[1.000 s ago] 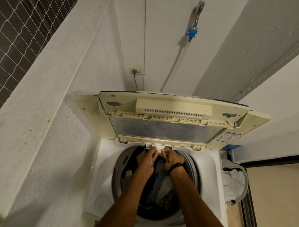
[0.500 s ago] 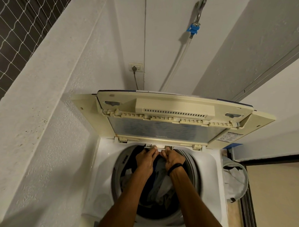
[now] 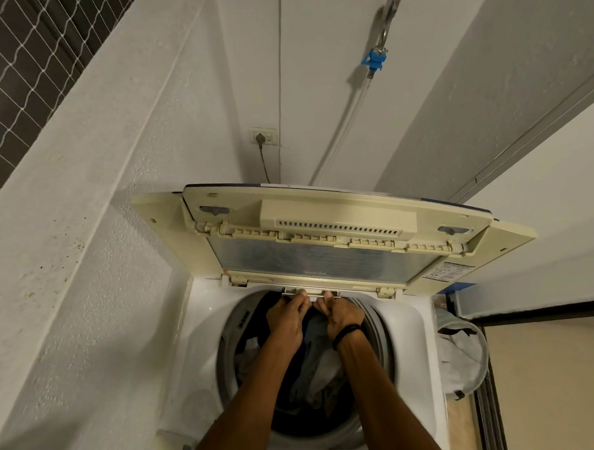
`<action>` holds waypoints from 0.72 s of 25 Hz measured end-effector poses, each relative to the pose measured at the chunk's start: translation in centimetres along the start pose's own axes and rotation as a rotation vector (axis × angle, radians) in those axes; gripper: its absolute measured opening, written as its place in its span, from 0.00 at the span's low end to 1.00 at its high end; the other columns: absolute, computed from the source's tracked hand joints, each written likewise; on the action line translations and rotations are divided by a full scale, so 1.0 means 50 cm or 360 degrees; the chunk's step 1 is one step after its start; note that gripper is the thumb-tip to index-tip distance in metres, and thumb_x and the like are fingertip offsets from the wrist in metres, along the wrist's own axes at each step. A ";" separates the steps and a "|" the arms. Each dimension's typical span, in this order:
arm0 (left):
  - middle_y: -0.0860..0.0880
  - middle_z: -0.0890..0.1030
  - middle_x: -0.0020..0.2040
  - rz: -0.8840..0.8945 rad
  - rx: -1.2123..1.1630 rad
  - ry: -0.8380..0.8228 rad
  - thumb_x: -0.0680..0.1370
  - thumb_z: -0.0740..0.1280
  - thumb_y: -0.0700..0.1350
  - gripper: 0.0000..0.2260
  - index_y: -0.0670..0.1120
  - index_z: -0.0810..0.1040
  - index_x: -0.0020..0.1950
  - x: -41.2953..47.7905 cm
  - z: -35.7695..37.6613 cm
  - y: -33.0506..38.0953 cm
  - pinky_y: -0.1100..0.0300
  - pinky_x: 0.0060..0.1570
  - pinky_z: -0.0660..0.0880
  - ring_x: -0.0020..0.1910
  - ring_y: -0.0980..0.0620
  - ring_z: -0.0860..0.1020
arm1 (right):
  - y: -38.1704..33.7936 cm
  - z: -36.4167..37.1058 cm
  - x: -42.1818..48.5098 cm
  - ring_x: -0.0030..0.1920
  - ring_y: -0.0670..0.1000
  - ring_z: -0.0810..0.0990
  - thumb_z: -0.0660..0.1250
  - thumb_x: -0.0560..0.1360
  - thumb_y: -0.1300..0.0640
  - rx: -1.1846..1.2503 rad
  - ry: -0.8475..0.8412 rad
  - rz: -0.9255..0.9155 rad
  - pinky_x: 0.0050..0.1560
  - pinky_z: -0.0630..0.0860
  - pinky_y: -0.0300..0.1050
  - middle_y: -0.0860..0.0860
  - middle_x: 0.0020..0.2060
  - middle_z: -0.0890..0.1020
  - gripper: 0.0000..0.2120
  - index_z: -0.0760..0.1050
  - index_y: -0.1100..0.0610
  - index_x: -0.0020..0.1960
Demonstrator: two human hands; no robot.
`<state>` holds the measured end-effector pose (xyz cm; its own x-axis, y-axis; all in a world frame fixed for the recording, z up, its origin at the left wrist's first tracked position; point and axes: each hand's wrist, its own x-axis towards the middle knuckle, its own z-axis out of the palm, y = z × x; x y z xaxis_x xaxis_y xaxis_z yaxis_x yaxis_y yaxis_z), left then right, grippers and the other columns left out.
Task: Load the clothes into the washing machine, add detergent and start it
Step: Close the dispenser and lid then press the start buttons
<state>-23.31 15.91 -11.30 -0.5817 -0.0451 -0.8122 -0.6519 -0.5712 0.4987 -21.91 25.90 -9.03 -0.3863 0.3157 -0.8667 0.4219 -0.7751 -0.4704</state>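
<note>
My forearms come up from frame bottom over the drum w/ clothes [image 3: 316, 377] already in it, dark + grey pieces piled below my wrists. Left hand [image 3: 286, 319] and right hand [image 3: 340, 318] are side by side, nearly touching, at the far rim of the top-load washing machine [image 3: 198, 331]. Fingers of both curled, tips pressed onto a small pale drawer [image 3: 312, 292] at the back edge, prob the detergent tray; can't tell if I'm pinching its lip or just pushing. Black band on right wrist.

Step in hand, my guess: work that drawer open for detergent. Do it well = pull even w/ both hands, straight toward me, no twisting, keep cloth clear of the slot.

Room: the folded lid [image 3: 339, 223] stands open right above my knuckles, so little headroom; drum opening below is free. Wall tight on left; laundry bag [image 3: 461, 353] just beside machine on right. Beyond: wall socket [image 3: 264, 136] w/ plug, tap w/ blue hose connector [image 3: 373, 61].
</note>
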 end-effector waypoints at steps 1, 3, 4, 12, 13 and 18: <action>0.38 0.82 0.51 0.0004 0.0015 -0.0005 0.74 0.71 0.32 0.11 0.32 0.78 0.56 0.004 -0.002 0.001 0.63 0.42 0.82 0.48 0.46 0.82 | 0.001 -0.001 -0.003 0.54 0.56 0.82 0.59 0.81 0.67 0.0006 0.0007 -0.0017 0.48 0.81 0.44 0.62 0.58 0.79 0.16 0.69 0.72 0.67; 0.36 0.81 0.53 0.0021 0.0044 -0.0038 0.74 0.71 0.32 0.13 0.31 0.77 0.57 0.007 -0.007 0.004 0.61 0.44 0.82 0.50 0.45 0.82 | 0.008 0.000 -0.007 0.60 0.60 0.80 0.59 0.80 0.67 0.0018 0.0006 -0.0037 0.60 0.77 0.50 0.62 0.54 0.81 0.15 0.70 0.73 0.65; 0.36 0.82 0.53 0.0026 0.0060 -0.0062 0.75 0.71 0.32 0.13 0.30 0.77 0.58 0.008 -0.009 0.004 0.61 0.45 0.82 0.50 0.45 0.82 | 0.011 0.002 -0.008 0.62 0.61 0.78 0.59 0.81 0.67 0.0017 0.0013 -0.0058 0.63 0.75 0.51 0.63 0.53 0.81 0.14 0.70 0.73 0.64; 0.35 0.83 0.52 0.0124 0.0221 -0.0129 0.75 0.71 0.35 0.12 0.31 0.78 0.56 0.023 -0.017 0.000 0.62 0.45 0.82 0.53 0.42 0.83 | 0.010 -0.009 -0.002 0.46 0.52 0.84 0.59 0.81 0.67 -0.0137 -0.0076 -0.0120 0.47 0.82 0.43 0.60 0.58 0.80 0.15 0.69 0.72 0.66; 0.35 0.83 0.52 0.0134 0.0237 -0.0120 0.75 0.71 0.35 0.12 0.31 0.78 0.56 0.025 -0.016 -0.002 0.62 0.45 0.82 0.52 0.42 0.83 | 0.008 -0.010 0.002 0.45 0.52 0.84 0.59 0.81 0.67 -0.0142 -0.0075 -0.0120 0.48 0.82 0.44 0.60 0.59 0.80 0.15 0.69 0.71 0.66; 0.37 0.84 0.50 0.0127 0.0312 -0.0067 0.75 0.72 0.36 0.10 0.33 0.80 0.54 0.039 -0.013 -0.008 0.62 0.43 0.82 0.49 0.45 0.84 | 0.011 -0.006 0.019 0.63 0.59 0.78 0.58 0.81 0.66 -0.0079 -0.0020 -0.0059 0.67 0.73 0.53 0.60 0.61 0.79 0.10 0.74 0.69 0.58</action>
<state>-23.90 15.53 -13.28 -0.6524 -0.0471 -0.7564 -0.6828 -0.3967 0.6135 -21.80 25.93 -10.18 -0.4127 0.3364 -0.8465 0.4473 -0.7347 -0.5101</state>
